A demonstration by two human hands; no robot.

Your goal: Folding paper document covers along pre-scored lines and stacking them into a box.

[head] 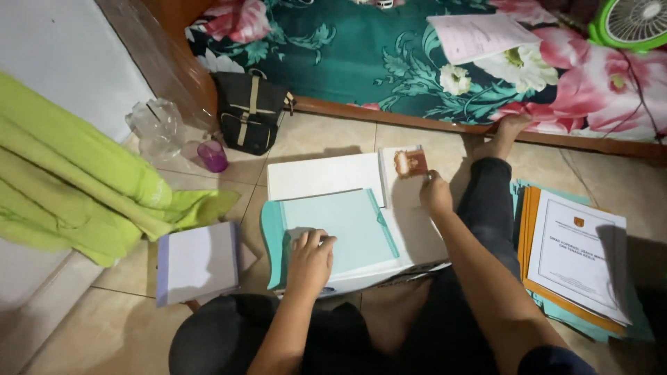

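I sit on a tiled floor with a light teal folder (340,226) lying on a stack of white paper (323,175) before me. My left hand (310,260) presses flat on the folder's near edge, fingers apart. My right hand (434,193) is closed at the right side of the white sheets, pinching a small brown and white card (410,162) at its corner. My leg in dark trousers (486,208) stretches out to the right of the papers.
A bundle of white sheets (196,262) lies at the left. Orange and teal folders under a printed sheet (580,253) sit at the right. A black bag (250,111), a purple cup (212,155), a crumpled plastic bag (156,128), green cloth (76,180), a floral mattress (389,55).
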